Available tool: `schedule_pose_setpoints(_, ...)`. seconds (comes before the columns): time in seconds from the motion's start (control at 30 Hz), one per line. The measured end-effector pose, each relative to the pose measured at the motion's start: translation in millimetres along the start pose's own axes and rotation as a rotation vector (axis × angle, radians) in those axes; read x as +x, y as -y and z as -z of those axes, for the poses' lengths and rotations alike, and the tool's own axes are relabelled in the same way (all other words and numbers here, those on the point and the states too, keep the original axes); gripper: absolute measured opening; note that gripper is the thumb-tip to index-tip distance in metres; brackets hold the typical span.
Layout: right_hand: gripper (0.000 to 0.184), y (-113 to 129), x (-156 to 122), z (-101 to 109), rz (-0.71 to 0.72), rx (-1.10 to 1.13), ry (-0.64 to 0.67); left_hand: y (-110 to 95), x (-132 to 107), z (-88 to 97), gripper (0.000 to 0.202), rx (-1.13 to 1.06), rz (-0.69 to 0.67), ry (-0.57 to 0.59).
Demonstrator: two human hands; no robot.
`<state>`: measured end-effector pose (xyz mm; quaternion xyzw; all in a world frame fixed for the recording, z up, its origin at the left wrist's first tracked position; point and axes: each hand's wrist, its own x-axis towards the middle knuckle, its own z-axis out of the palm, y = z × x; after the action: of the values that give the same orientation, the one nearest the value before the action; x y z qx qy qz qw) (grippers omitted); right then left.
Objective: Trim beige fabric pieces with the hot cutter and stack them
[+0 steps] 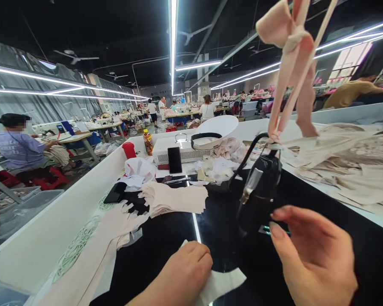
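My left hand (181,272) rests as a loose fist on a white fabric piece (221,282) lying on the black tabletop (166,238). My right hand (309,255) is raised, fingers curled, pinching a small teal-tipped tool (264,230) beside a black hanging device (258,191). That device dangles from pale pink fabric straps (290,63) tied in a knot overhead. A stack of pale pink fabric pieces (175,197) lies further back on the tabletop.
A white wall (51,233) borders the table on the left. At the back stand a white box (185,151), a phone (174,159), a red cup (129,149), a bottle (147,141). Beige lace fabric (347,157) lies right. Other people sit at distant tables.
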<state>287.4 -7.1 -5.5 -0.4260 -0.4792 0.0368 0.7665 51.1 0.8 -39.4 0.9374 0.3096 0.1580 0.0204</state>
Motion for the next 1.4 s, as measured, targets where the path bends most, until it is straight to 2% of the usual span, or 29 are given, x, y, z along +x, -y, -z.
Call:
schedule_pose_setpoints(0.07,0.015,-6,-10,13,-0.021,-0.067,0.211,1,1,-0.2,0.018,0.027,0.022,0.005)
schedule_pose_setpoints(0.17,0.017,-14,-21,22,-0.036,-0.159,0.470,4,1,-3.3,0.021,0.036,0.022,0.010)
schedule_pose_setpoints(0.3,0.025,-15,-26,14,-0.158,-0.135,0.557,6,1,-10.2,0.018,0.035,0.009,0.027)
schedule_pose_setpoints(0.37,0.029,-9,-27,7,-0.247,-0.101,0.590,6,1,-7.4,0.019,0.018,0.045,0.024)
schedule_pose_setpoints(0.43,0.032,-3,-28,1,-0.307,-0.057,0.654,6,-1,3.2,0.019,-0.020,0.117,0.003)
schedule_pose_setpoints(0.6,0.034,1,-39,-18,-0.510,0.010,0.760,8,-4,47.5,0.015,-0.212,0.345,-0.092)
schedule_pose_setpoints(0.7,0.032,3,-50,-39,-0.583,0.083,0.955,14,-3,64.5,0.013,-0.506,0.487,-0.192)
schedule_pose_setpoints(0.8,0.030,10,-61,-64,-0.609,0.189,1.100,25,-1,70.1,0.019,-0.699,0.533,-0.304)
schedule_pose_setpoints(0.97,0.027,23,-66,-97,-0.705,0.365,1.148,47,-4,81.2,0.043,-0.783,0.609,-0.448)
schedule_pose_setpoints(1.17,0.014,16,-60,-112,-0.731,0.289,1.165,67,-32,99.8,0.047,-0.675,0.701,-0.516)
schedule_pose_setpoints(1.3,0.023,4,-66,-118,-0.738,0.231,1.173,78,-53,93.7,0.047,-0.616,0.758,-0.534)
schedule_pose_setpoints(1.4,0.035,-7,-68,-121,-0.709,0.158,1.188,86,-57,84.9,0.043,-0.583,0.756,-0.584)
